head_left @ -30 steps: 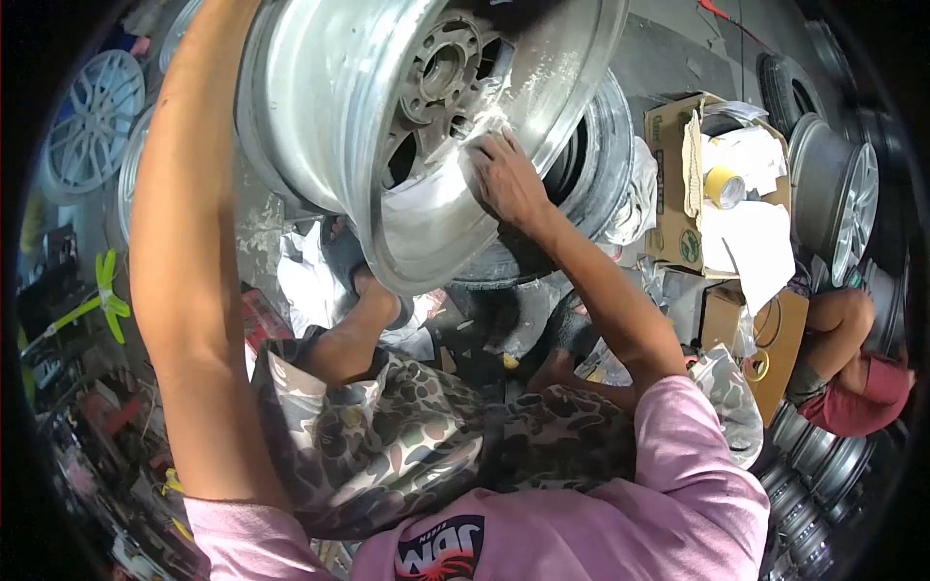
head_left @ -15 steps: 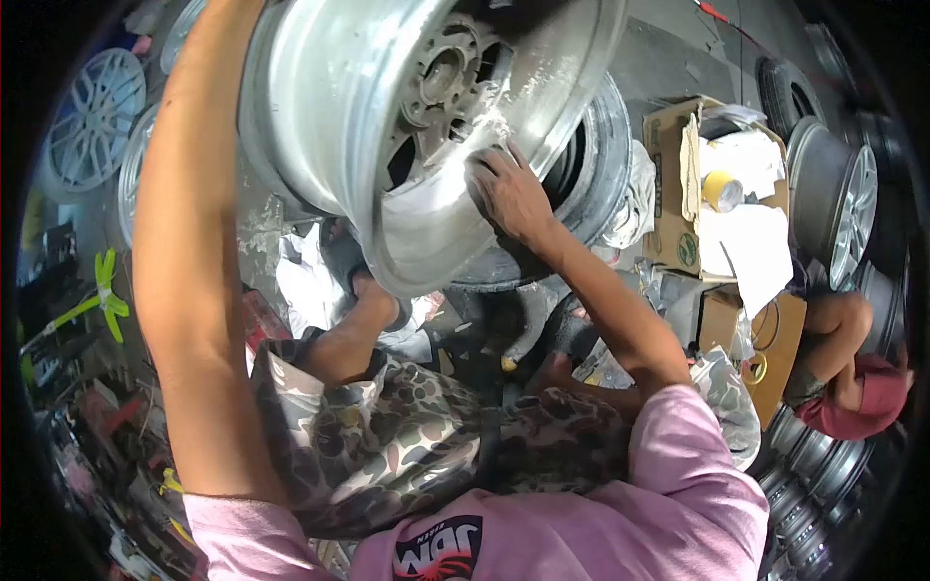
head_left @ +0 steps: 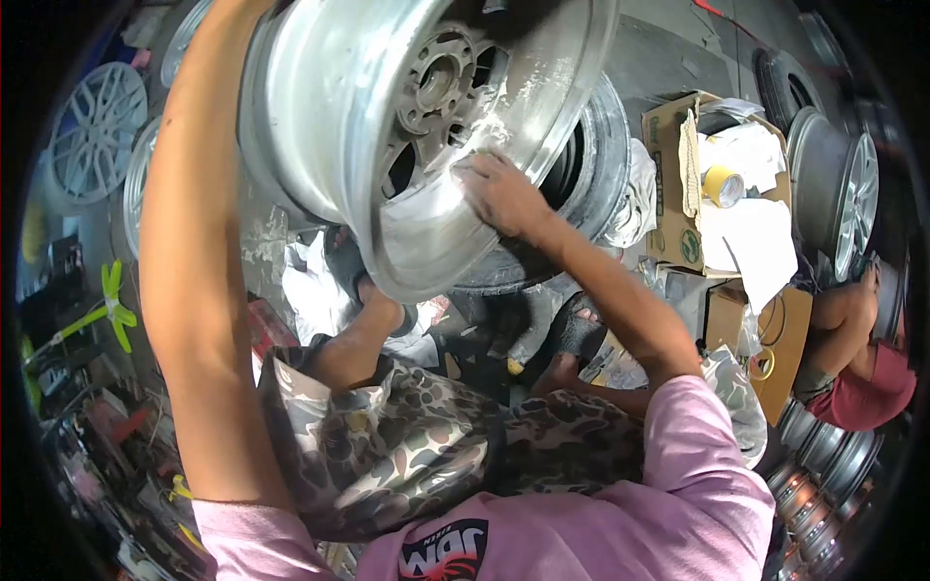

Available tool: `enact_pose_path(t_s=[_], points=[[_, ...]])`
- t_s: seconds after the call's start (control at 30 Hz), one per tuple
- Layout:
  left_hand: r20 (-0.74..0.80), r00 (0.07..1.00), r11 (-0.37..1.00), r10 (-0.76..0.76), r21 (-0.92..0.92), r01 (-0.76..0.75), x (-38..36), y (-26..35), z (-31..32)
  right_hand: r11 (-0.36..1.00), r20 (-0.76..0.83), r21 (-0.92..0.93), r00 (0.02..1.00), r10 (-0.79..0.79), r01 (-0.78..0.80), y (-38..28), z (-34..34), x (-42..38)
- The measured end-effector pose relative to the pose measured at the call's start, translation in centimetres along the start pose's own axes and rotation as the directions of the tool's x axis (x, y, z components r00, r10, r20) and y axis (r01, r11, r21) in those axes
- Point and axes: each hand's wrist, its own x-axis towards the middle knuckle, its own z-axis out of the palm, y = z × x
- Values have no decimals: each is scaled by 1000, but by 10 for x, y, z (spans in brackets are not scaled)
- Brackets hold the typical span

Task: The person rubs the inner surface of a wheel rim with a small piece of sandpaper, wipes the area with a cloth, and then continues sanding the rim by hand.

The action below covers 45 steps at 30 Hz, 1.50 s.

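A silver car wheel rim (head_left: 325, 116) is tilted in front of me, its open barrel facing right and showing the hub and spokes inside. My right hand (head_left: 506, 197) presses against the barrel's inner wall, its fingers curled together. Whatever lies under those fingertips is hidden. Whitish patches mark the metal around them. My left arm reaches up along the rim's left side, and its hand is beyond the top edge of the view. Behind and below the rim lies a black tyre (head_left: 605, 155).
Right of the tyre, a cardboard box (head_left: 675, 194) holds white papers and a roll of yellow tape (head_left: 723, 186). Another person in a red shirt (head_left: 877, 387) sits at far right by a wheel (head_left: 857, 203). More wheels (head_left: 97, 131) stand at left, near a lime-green spoked tool (head_left: 114, 305).
My right hand has shifted slightly down along the inner wall, its fingers now more tucked in. The person at right has raised a hand toward the wheel beside them.
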Motion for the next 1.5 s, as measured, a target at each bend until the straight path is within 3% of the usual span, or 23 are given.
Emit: enact_pose_path(t_s=[0.07, 0.13, 0.2, 0.23, 0.33, 0.4, 0.47, 0.53, 0.6, 0.73, 0.87, 0.93, 1.0, 1.03, 1.07, 1.13, 1.2, 1.27, 1.3, 1.33, 1.4, 1.47, 1.5], points=[[-31, 999, 999, 28, -21, -29, 1, -5, 0, 997, -81, 41, 995, -65, 68, 15, -8, -1], [-10, 1000, 1000, 11, -22, -11, -1, 0, -1, 997, -40, -80, 999, -25, 21, 14, -13, 9], [22, 1000, 990, -19, -137, 22, -1, -4, -2, 996, 71, 86, 997, -10, 4, -16, -8, 16], [12, 999, 991, -42, -125, 43, -2, 1, -3, 979, -199, 184, 979, -51, 89, -36, -3, 16], [8, 1000, 991, -26, -134, 27, 0, -6, 0, 963, -225, 144, 955, -193, 229, -5, -7, 19], [25, 1000, 983, -12, -182, 16, 1, -12, 3, 959, -172, 212, 973, -154, 189, 15, 5, 22], [42, 999, 979, -12, -200, 20, -1, -4, 0, 990, -138, 82, 985, -101, 113, 8, -1, 26], [24, 1000, 982, -6, -188, 10, -14, 12, -5, 968, -248, 229, 968, -46, 105, -34, -6, 18], [25, 1000, 986, 0, -166, 4, -13, 10, -6, 958, -248, 187, 954, -168, 217, -8, 0, 14], [38, 999, 985, -39, -168, 44, -12, 5, 2, 988, -124, 56, 983, -135, 143, 17, -8, 27], [34, 998, 980, -47, -194, 53, -8, 18, -3, 935, -211, 351, 977, 25, 52, -53, 0, 22], [53, 997, 983, 49, -181, -39, -13, 15, -6, 929, -256, 266, 948, -191, 259, -22, -6, 19], [-13, 1000, 998, -29, -57, 28, -1, -1, 1, 981, 49, 122, 987, -155, 149, 18, -8, 26], [48, 996, 989, -73, -124, 78, -1, 2, 1, 987, -34, -25, 987, -159, 158, 27, -8, 27], [47, 996, 988, -79, -127, 84, -7, 4, 2, 987, -29, -23, 986, -163, 162, 18, -1, 24], [-8, 1000, 984, 14, -175, -15, -16, 14, -1, 965, -172, 238, 983, -70, 111, -20, 2, 21], [28, 999, 986, -39, -162, 43, 0, 2, -4, 940, -190, 336, 982, 4, 62, -36, -3, 17], [15, 1000, 990, -21, -142, 23, 3, -7, 1, 935, -83, 299, 981, -176, 193, -2, -5, 11], [25, 1000, 979, -15, -203, 20, 0, -6, 1, 981, 83, 173, 991, -107, 91, 22, 7, 14], [21, 999, 993, 33, -117, -30, -13, 6, -3, 995, -6, 49, 997, -82, 82, 32, -2, 12], [-12, 999, 986, 38, -164, -40, -18, 12, -1, 996, 85, 10, 992, 92, -93, 8, 6, 12], [27, 999, 971, 29, -238, -22, -16, 10, -3, 965, -81, 261, 996, 25, -3, -38, -5, -4], [33, 999, 984, -26, -173, 31, -3, -1, -4, 934, -29, 357, 999, 29, -17, -46, -17, -5]])
